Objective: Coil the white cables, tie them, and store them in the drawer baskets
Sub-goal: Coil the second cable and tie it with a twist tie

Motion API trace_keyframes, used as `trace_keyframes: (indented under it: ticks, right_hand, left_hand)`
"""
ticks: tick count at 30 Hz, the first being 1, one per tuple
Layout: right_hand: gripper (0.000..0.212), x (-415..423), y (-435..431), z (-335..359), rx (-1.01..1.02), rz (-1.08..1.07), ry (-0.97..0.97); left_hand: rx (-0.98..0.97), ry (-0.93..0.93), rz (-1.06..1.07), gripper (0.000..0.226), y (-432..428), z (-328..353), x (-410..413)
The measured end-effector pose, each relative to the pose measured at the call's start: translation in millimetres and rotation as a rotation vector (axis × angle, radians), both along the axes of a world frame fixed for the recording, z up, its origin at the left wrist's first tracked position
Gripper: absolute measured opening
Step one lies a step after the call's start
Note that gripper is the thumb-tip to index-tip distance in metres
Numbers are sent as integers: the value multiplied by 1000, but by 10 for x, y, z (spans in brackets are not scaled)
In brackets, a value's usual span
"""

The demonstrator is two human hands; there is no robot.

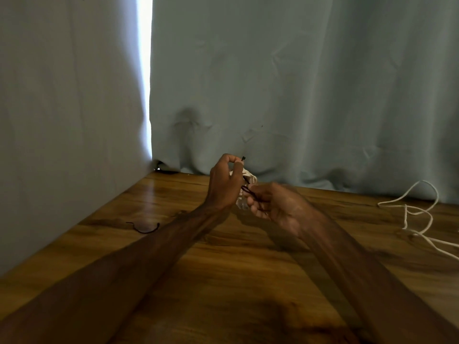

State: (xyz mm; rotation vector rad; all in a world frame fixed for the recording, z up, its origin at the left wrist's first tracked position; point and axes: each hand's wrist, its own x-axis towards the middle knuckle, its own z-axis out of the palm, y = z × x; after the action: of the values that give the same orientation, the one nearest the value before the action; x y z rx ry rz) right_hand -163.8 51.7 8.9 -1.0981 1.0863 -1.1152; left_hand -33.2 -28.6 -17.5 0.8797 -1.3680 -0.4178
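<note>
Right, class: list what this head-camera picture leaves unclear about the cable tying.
Head view only.
Coiled white cable: mostly hidden between left hand and right hand.
Black tie: thin, blurred by motion; fastened or not, cannot tell.
Loose white cable: cut off by right edge.
Drawer baskets: out of frame.

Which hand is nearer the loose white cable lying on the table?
Right. The right hand sits left of the loose cable, apart from it; the left hand is farther left still.
</note>
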Motion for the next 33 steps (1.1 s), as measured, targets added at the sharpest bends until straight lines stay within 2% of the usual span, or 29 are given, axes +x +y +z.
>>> trace_keyframes:
  ticks: [2,4,6,8,11,20,27,30,33]
  right_hand:
    - [15,-25,-16,-1,5,18,5]
    - [16,-43,-50,4,-4,23,-71]
    - [24,-58,-76,16,-39,17,-91]
    - [29,-75,-71,27,-90,20,46]
    - [24,-82,-28,22,-126,104,256]
    - [25,-138,110,77,-336,273,251]
    - [18,-308,155,274,-674,40,326]
    - [13,-406,89,295,-694,-116,179]
    - [17,-446,11,237,-690,-271,19]
  left_hand:
    - [14,22,-6,16,-28,-3,26]
    - [27,26,-9,16,-44,-8,53]
    - [38,50,-10,16,-62,-6,79]
    - [53,86,-9,15,-74,8,108]
    - [73,94,-19,15,-82,12,124]
    - [135,100,-93,15,-47,30,132]
    - [242,138,-189,15,-76,-24,136]
    - [256,88,-191,17,-25,-49,120]
    - [248,42,-259,18,41,-68,67]
